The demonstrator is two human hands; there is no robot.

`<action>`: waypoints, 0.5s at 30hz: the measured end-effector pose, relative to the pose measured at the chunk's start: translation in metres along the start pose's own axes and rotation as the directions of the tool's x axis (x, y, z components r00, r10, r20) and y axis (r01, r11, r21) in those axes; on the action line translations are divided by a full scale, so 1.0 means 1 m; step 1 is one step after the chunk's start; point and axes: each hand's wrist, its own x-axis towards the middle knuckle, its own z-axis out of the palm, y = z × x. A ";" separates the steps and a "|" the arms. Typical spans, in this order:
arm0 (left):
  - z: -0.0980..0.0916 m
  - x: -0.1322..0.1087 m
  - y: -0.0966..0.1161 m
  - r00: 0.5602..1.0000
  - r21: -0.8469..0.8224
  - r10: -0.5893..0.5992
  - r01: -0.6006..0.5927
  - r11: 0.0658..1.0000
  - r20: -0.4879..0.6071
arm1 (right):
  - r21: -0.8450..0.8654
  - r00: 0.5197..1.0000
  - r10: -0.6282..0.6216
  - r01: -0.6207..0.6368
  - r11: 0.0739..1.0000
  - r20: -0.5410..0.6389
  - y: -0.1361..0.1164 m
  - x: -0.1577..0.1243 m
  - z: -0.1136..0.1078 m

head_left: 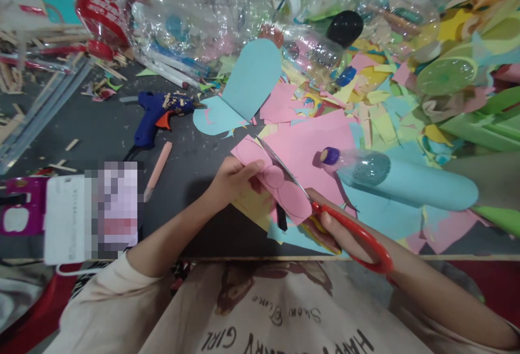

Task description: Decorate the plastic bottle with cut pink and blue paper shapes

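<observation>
above the desk (182, 167), our left grip (239, 174) pinches the pink paper strip (296, 202); our right grip (335, 229) is wrapped round the red-handled scissors (368, 235) beside it; should the strip flex, we might nick its drawn circle (273, 177)

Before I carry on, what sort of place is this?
Probably a craft workspace: red-handled scissors at a pink paper strip, a blue glue gun, and coloured paper scraps heaped toward the right.

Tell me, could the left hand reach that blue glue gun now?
Probably yes: only dark tabletop lies between the left hand and the glue gun, though that hand holds pink paper and might need to let go first.
</observation>
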 end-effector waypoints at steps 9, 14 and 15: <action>-0.001 0.004 -0.007 0.999 -0.073 -0.033 0.034 0.997 0.015 | -0.042 0.997 0.044 -0.047 0.998 -0.066 -0.005 0.000 0.000; 0.001 0.005 -0.007 0.997 -0.127 -0.072 0.070 0.989 -0.010 | -0.080 0.994 0.037 -0.046 0.996 -0.104 -0.005 -0.001 0.000; 0.001 0.005 -0.007 0.997 -0.142 -0.072 0.069 0.987 -0.016 | -0.085 0.992 0.049 -0.060 0.995 -0.120 -0.006 -0.002 0.001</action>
